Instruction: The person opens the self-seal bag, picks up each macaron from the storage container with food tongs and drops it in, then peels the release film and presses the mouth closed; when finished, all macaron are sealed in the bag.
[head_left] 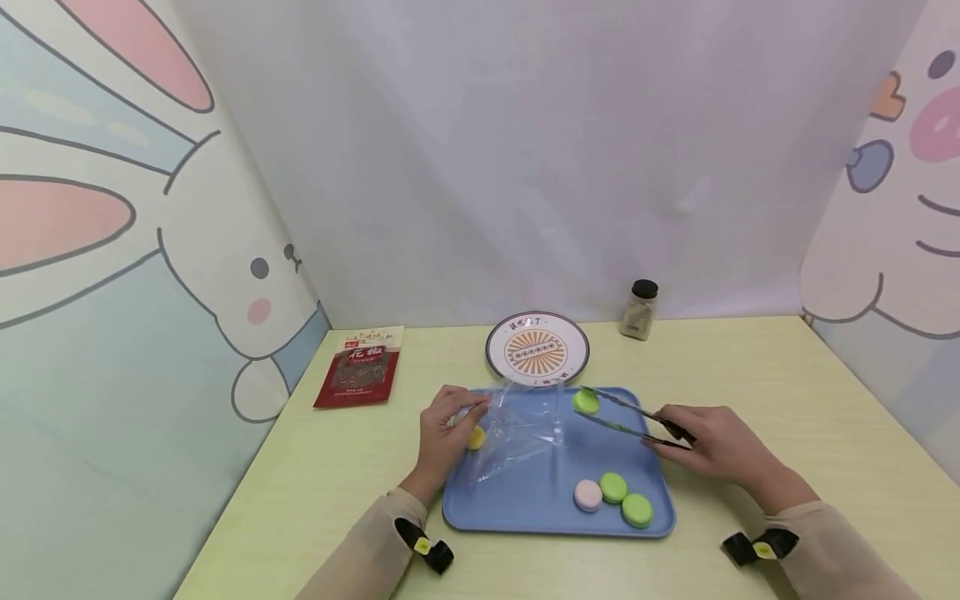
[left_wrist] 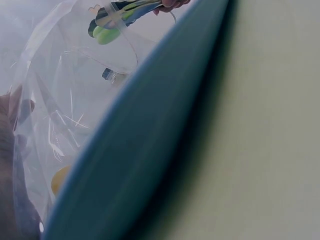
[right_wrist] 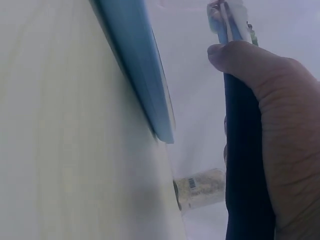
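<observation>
My left hand (head_left: 442,429) pinches the edge of a clear plastic bag (head_left: 525,429) over the left part of a blue tray (head_left: 517,518). A yellow macaron (head_left: 476,437) shows close beside those fingers; the left wrist view has it low behind the clear film. In my right hand (head_left: 712,442) are metal tongs with black handles (head_left: 671,429), gripped at the tray's right side. Between the tong tips is a green macaron (head_left: 586,402), to the right of the bag's mouth. The left wrist view shows this macaron (left_wrist: 106,35) raised above the tray rim.
A pink macaron (head_left: 588,495) and two green macarons (head_left: 613,487) lie at the tray's front right. Behind the tray is a round patterned plate (head_left: 536,350). A black-capped jar (head_left: 639,312) stands back right, and a red spice packet (head_left: 357,371) lies back left.
</observation>
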